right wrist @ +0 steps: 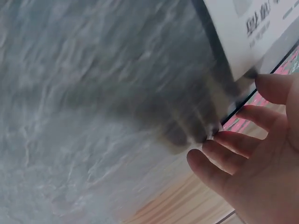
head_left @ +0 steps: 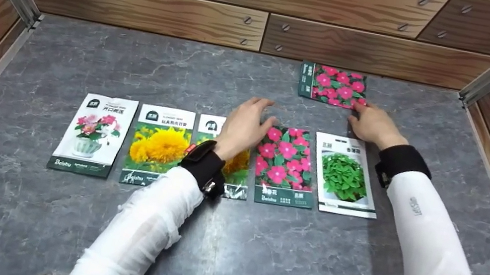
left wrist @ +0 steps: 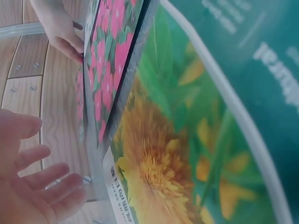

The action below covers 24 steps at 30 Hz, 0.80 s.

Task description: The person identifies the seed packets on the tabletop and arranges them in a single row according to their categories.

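Note:
My left hand (head_left: 245, 126), fingers loosely extended and holding nothing, reaches over a sunflower seed packet (head_left: 238, 176) and partly covers it. Its thumb is near the top edge of a pink-flower seed packet (head_left: 286, 157) in the row. At the back, my right hand (head_left: 376, 124) has its fingertips at the lower right corner of a second pink-flower packet (head_left: 334, 86), which lies sideways. The right wrist view shows the fingers (right wrist: 233, 158) of that hand spread out close over the grey surface.
Also in the row lie a potted-flower packet (head_left: 92, 133) at the left end, another sunflower packet (head_left: 161, 140), and a green-herb packet (head_left: 345, 175) at the right end. Wood-patterned walls (head_left: 195, 18) enclose the grey tabletop (head_left: 64, 50) at the back and sides.

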Tool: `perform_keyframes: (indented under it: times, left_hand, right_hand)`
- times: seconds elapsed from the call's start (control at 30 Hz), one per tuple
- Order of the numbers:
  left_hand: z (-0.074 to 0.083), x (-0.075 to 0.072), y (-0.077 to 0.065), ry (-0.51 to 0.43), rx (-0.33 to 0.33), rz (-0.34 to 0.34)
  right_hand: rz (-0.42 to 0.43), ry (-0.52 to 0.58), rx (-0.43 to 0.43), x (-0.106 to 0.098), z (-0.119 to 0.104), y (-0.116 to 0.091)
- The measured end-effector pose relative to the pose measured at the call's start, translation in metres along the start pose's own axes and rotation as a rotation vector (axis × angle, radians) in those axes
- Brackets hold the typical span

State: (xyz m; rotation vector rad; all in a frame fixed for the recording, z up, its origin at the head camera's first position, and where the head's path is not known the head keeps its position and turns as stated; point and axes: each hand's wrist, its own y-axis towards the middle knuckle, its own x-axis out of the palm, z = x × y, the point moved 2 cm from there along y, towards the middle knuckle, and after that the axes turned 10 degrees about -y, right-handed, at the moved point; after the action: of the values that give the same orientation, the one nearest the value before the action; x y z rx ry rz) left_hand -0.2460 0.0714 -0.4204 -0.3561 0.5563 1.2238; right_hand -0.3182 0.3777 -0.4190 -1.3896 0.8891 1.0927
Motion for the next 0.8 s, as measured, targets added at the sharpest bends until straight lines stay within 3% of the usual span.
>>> perform_keyframes:
  times: [0.33,0.6,0.8]
  left_hand:
    - [-0.002,0.008,0.01,0.081,0.025,0.065]
    - [-0.002,0.008,0.02,0.131,-0.116,0.003]
    - [0.001,0.01,0.026,0.154,-0.168,0.038]
  right_hand:
    - [0.041,0.014,-0.136,0.004,-0.033,-0.01]
    - [0.068,0.049,-0.16,0.009,-0.057,-0.01]
    - [0.117,0.088,-0.176,0.01,-0.064,-0.013]
